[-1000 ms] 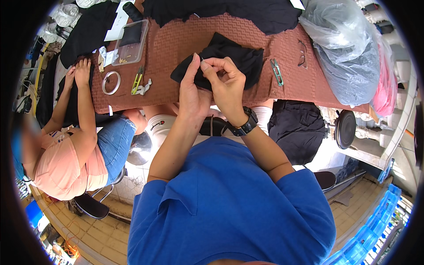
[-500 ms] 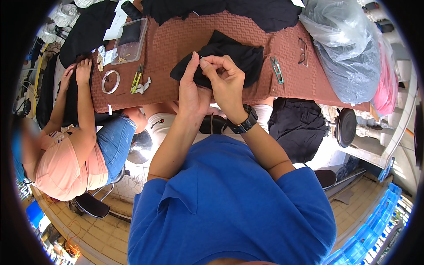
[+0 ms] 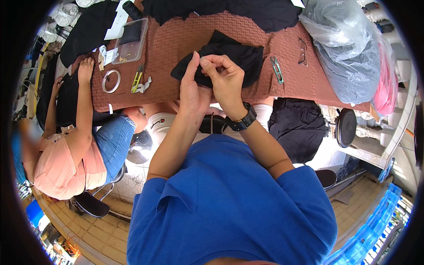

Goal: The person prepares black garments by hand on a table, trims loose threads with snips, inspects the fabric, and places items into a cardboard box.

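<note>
Both my hands are raised over a folded black cloth (image 3: 240,55) lying near the front edge of the table. My left hand (image 3: 193,86) is closed, thumb and fingertips pressed together at the top. My right hand (image 3: 225,77) pinches thumb against forefinger right beside the left fingertips, its other fingers curled. Between the two pinches is something thin and tiny, too small to name. Right of the cloth lies a pair of teal thread snips (image 3: 277,70); to the left are yellow-green snips (image 3: 137,79) next to a small white crumpled piece (image 3: 144,85).
A brown patterned tablecloth (image 3: 176,37) covers the table. On it are a clear plastic box (image 3: 142,39), a white ring (image 3: 111,81), a black thread spool (image 3: 131,9) and eyeglasses (image 3: 302,52). Plastic bags (image 3: 346,53) stand at right. A co-worker (image 3: 70,154) sits at left handling black fabric.
My hands stay almost in place, pinches still close together; the thin bright tip seen between them shows less now. The co-worker's hands have moved apart over the black fabric.
</note>
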Demonstrator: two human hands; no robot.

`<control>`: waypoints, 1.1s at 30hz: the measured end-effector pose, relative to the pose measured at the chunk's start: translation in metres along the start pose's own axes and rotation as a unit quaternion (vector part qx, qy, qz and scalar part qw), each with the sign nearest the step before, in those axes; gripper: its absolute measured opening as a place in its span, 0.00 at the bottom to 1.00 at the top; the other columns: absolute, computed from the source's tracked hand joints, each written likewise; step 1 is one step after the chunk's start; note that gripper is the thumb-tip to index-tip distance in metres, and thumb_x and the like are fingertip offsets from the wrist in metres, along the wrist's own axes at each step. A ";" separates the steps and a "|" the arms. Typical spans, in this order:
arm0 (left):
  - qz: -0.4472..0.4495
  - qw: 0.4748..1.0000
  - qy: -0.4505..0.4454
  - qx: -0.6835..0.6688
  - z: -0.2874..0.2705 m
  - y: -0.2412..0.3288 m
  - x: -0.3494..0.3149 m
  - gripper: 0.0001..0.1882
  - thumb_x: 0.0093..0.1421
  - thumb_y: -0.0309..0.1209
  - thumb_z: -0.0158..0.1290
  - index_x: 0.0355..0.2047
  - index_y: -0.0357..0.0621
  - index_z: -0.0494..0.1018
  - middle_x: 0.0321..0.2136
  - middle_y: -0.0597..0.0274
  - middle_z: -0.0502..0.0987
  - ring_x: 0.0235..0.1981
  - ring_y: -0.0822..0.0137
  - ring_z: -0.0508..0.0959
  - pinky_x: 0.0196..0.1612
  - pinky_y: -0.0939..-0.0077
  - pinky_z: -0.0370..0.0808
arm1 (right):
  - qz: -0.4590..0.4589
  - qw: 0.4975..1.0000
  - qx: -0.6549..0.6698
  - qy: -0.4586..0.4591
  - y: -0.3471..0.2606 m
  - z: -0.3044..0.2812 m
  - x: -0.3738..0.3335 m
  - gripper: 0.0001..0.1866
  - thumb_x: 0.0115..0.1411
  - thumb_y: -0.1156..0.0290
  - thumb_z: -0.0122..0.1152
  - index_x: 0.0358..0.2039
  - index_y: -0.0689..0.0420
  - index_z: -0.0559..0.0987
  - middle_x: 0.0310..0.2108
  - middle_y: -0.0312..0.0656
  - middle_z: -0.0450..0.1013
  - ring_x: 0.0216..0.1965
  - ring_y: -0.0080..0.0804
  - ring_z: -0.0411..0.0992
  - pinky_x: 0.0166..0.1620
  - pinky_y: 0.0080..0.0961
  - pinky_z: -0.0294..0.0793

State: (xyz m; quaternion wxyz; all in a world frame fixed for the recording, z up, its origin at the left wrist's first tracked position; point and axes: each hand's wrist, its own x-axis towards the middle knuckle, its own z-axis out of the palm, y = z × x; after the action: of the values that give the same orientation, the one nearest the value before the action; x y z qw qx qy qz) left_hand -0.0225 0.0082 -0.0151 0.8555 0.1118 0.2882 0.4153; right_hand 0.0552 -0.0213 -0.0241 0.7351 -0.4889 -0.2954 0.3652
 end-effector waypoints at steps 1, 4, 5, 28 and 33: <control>0.006 1.000 -0.002 -0.006 -0.001 -0.001 0.001 0.18 0.65 0.47 0.58 0.40 0.45 0.75 0.37 0.65 0.72 0.42 0.70 0.71 0.51 0.70 0.70 | 0.005 1.000 0.009 -0.002 -0.001 0.000 0.000 0.06 0.59 0.78 0.69 0.36 0.66 0.83 0.31 0.36 0.76 0.31 0.17 0.71 0.35 0.15 0.72; 0.030 0.999 -0.012 -0.018 -0.005 -0.004 0.005 0.14 0.65 0.43 0.58 0.39 0.47 0.75 0.35 0.70 0.71 0.38 0.74 0.69 0.49 0.75 0.69 | 0.025 0.999 0.028 -0.003 0.000 -0.003 0.002 0.06 0.59 0.77 0.69 0.36 0.65 0.83 0.31 0.38 0.79 0.31 0.18 0.73 0.35 0.15 0.74; 0.040 0.999 -0.016 -0.018 -0.009 -0.005 0.008 0.13 0.65 0.42 0.58 0.38 0.47 0.75 0.34 0.71 0.71 0.38 0.76 0.69 0.48 0.76 0.68 | 0.032 0.999 0.032 -0.005 -0.001 -0.003 0.002 0.06 0.59 0.77 0.69 0.36 0.65 0.83 0.31 0.39 0.79 0.31 0.18 0.74 0.35 0.15 0.74; 0.095 0.994 -0.036 0.029 -0.017 -0.009 0.007 0.25 0.73 0.50 0.41 0.51 0.39 0.72 0.48 0.59 0.76 0.50 0.68 0.76 0.53 0.69 0.72 | -0.291 0.904 -0.313 0.020 -0.018 -0.002 -0.007 0.08 0.53 0.78 0.68 0.33 0.61 0.78 0.31 0.42 0.70 0.34 0.35 0.69 0.38 0.30 0.70; 0.121 0.992 -0.030 0.034 -0.014 -0.008 0.007 0.23 0.73 0.46 0.41 0.49 0.39 0.74 0.45 0.60 0.79 0.49 0.67 0.77 0.56 0.69 0.71 | -0.115 0.968 -0.218 -0.040 -0.019 -0.009 -0.003 0.08 0.60 0.77 0.66 0.38 0.60 0.75 0.35 0.40 0.76 0.35 0.21 0.74 0.40 0.20 0.72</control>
State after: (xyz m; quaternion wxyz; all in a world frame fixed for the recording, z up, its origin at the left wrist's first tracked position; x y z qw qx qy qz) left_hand -0.0217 0.0074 -0.0324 0.8031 0.1870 0.2606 0.5021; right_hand 0.0656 -0.0335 -0.0097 0.6358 -0.5848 -0.4511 0.2242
